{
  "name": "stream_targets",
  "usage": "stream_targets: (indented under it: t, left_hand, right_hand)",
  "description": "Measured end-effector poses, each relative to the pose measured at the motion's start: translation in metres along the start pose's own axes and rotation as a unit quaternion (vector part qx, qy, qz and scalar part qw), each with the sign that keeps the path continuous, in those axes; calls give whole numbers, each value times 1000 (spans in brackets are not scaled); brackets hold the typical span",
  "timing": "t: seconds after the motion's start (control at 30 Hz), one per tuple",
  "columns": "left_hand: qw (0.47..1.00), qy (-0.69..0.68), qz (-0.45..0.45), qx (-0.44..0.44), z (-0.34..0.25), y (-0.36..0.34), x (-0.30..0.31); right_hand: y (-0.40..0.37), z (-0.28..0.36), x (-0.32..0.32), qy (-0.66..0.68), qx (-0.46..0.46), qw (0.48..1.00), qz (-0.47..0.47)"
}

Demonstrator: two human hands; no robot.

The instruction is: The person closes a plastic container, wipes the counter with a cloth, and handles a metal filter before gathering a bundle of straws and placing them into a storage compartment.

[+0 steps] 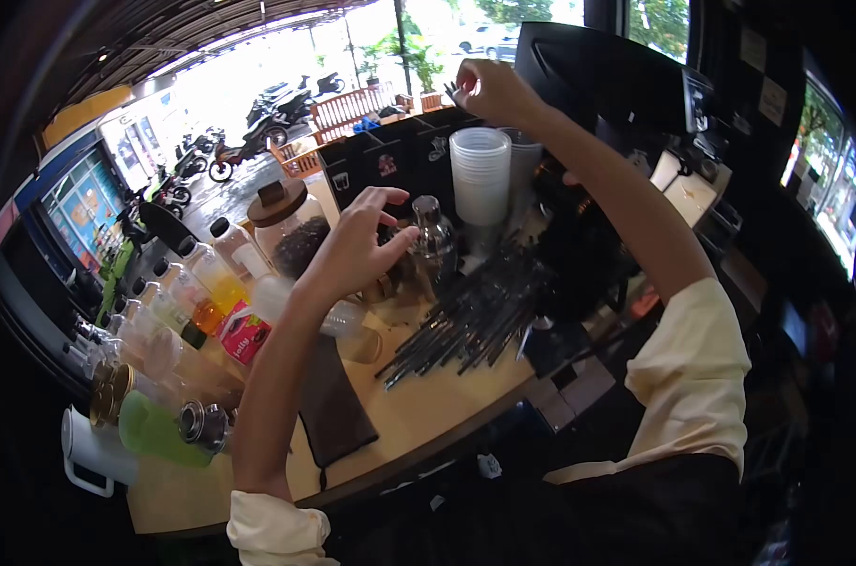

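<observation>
At the far left of the worktop (428,406) stand a white jug (99,445) and a green container (162,429), with bottles (211,283) and a pink packet (244,333) behind them. Next comes a jar (291,222) with a wooden lid. The left hand (376,231) is empty and open, fingers curved, just beside the metal shaker (433,236), which stands upright to its right; whether they touch is unclear. Black straws (470,307) lie in a loose heap nearer the person, right of the shaker. Behind them rises a stack of clear cups (481,179). Above it, the right hand (494,91) is raised, fingers pinched together; whether the dark bits at its fingertips are held cannot be told.
</observation>
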State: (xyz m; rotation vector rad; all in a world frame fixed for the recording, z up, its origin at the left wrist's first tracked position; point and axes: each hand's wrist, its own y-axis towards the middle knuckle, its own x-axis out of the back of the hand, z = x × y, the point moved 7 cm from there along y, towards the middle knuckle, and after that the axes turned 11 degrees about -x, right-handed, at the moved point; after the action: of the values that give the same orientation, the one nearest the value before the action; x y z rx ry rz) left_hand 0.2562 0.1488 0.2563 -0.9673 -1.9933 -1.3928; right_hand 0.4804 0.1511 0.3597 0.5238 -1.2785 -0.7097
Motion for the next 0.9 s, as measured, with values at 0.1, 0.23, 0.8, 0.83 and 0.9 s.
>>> stream_targets:
  t: [0.1, 0.23, 0.8, 0.83, 0.9]
  left_hand:
    - [997, -49, 42, -33, -17, -8, -28]
    - [992, -100, 58, -54, -26, -35, -67]
    - [998, 17, 51, 32, 1, -134, -143]
    - [998, 26, 47, 18, 0, -134, -146]
    - [998, 40, 44, 28, 2, -138, -153]
  right_hand:
    - [-83, 60, 21, -51, 51, 997, 4]
    - [-189, 92, 17, -90, 115, 988, 56]
    - [-312, 0, -114, -316, 260, 903, 133]
    - [-310, 4, -115, -311, 267, 903, 130]
    - [-313, 5, -127, -275, 254, 899, 227]
